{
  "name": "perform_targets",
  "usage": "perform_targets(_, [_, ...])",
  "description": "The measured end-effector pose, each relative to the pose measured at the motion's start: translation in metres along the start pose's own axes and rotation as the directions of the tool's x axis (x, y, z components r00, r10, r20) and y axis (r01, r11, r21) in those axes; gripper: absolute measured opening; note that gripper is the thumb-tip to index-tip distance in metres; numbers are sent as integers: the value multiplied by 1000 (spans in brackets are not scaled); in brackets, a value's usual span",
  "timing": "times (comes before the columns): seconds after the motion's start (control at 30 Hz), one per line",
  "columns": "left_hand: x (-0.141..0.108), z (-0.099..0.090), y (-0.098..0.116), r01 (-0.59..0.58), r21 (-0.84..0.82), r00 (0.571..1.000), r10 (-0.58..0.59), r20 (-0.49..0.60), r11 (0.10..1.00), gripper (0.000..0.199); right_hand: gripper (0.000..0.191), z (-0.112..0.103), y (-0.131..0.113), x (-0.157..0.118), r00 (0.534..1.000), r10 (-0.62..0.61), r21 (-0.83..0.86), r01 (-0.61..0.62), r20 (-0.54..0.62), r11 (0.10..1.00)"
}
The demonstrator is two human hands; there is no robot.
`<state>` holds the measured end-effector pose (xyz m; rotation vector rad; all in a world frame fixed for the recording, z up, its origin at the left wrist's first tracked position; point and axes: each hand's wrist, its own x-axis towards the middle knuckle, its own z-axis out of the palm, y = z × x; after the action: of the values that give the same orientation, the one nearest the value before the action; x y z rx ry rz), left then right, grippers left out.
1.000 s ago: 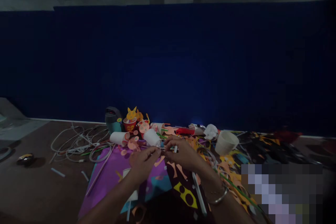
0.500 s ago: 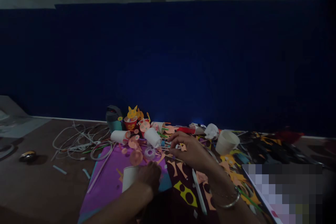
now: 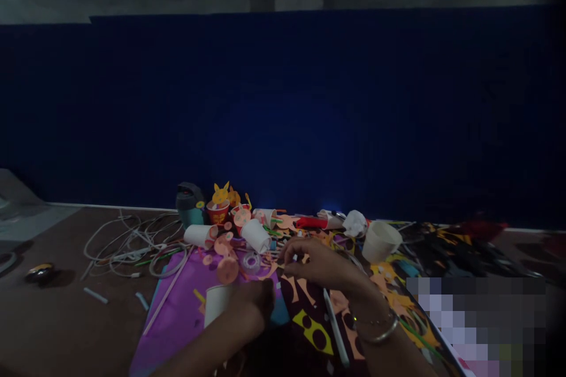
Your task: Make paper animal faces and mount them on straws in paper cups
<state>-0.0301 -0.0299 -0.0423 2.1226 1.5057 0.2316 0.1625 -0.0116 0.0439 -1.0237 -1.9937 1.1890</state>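
My left hand is closed low over the purple sheet, its fingertips turned away and whatever they hold hidden. Just left of it stands a white paper cup, partly covered by my forearm. My right hand, with a bangle at the wrist, curls its fingers down beside the scraps; anything in the pinch is too small to make out. Near both hands lie a roll of clear tape and a peach paper disc. Below my right hand are a yellow paper offcut and a white pen-like stick.
Behind are tipped white cups, a red cup with a yellow paper animal and a teal bottle. White cables coil at left. An upright cup and orange scraps lie right. A blue partition rises behind.
My right hand has moved slightly left and down, its fingers more curled. My left hand stays beside the white cup, nearly unmoved. The whole view has shifted slightly.
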Motion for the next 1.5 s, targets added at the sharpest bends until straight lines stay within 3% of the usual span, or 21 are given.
perform_targets(0.07, [-1,-16,7,-65,-60,996,61,-61,996,13,6,-1,5,1,997,66,83,-69,37,994])
perform_targets(0.1, [-1,-25,10,-119,-188,990,102,-97,975,10,7,-1,6,1,993,103,141,-109,53,984])
perform_targets(0.2, [2,-46,16,-114,-586,993,94,-65,802,8,10,-2,6,2,982,170,307,-187,81,933])
perform_targets(0.3, [6,-57,21,-110,-735,994,95,-63,669,14,12,-3,4,3,981,166,405,-193,101,894])
perform_targets(0.43, [8,-64,28,-132,-748,991,76,-109,650,14,15,-2,2,3,981,154,438,-190,117,879])
perform_targets(0.6, [13,-72,30,-111,-761,993,95,-65,640,10,21,-1,0,5,981,175,394,-193,81,899])
perform_targets(0.73, [15,-73,28,-135,-814,989,131,-73,565,23,23,0,2,7,980,192,383,-200,57,902])
perform_targets(1.1, [15,-71,23,-110,-826,988,149,-31,553,36,12,4,16,12,972,212,391,-235,102,890])
perform_targets(1.37, [14,-71,25,-103,-822,989,145,-26,559,38,14,11,11,13,971,236,387,-228,27,894])
perform_targets(1.5, [13,-70,29,-125,-842,989,136,-61,525,38,28,12,7,12,978,209,402,-182,-23,897])
